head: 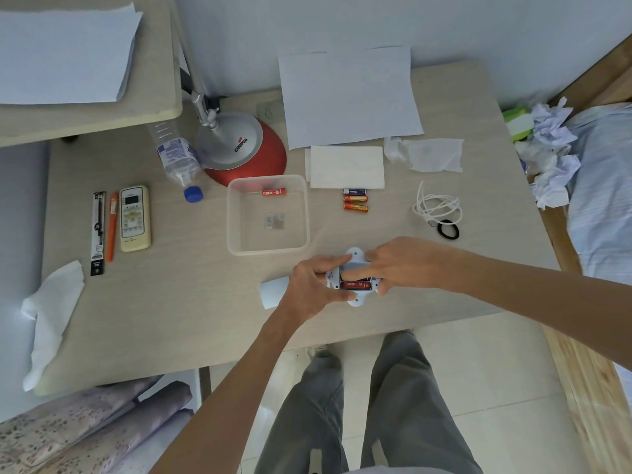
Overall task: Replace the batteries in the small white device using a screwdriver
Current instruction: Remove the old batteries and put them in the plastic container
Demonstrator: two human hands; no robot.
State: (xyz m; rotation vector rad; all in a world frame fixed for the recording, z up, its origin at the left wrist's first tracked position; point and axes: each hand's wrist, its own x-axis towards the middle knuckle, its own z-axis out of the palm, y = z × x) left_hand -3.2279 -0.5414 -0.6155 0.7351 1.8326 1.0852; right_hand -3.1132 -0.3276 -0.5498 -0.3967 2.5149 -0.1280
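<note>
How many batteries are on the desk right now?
5: a red battery in the clear tub, three batteries beside the tissue, one in the white device; right hand fingers may hide another.

cam: head, single wide-angle | faces: forward and steeply down on table [171, 302] | range: close, left hand [314, 285] and right hand [407, 265] at device [355, 254] just under frame centre | beyond hands: wall [342, 22] | nearer than hands: legs [342, 422], floor [496, 371] | arms enter from bottom and right edges
</note>
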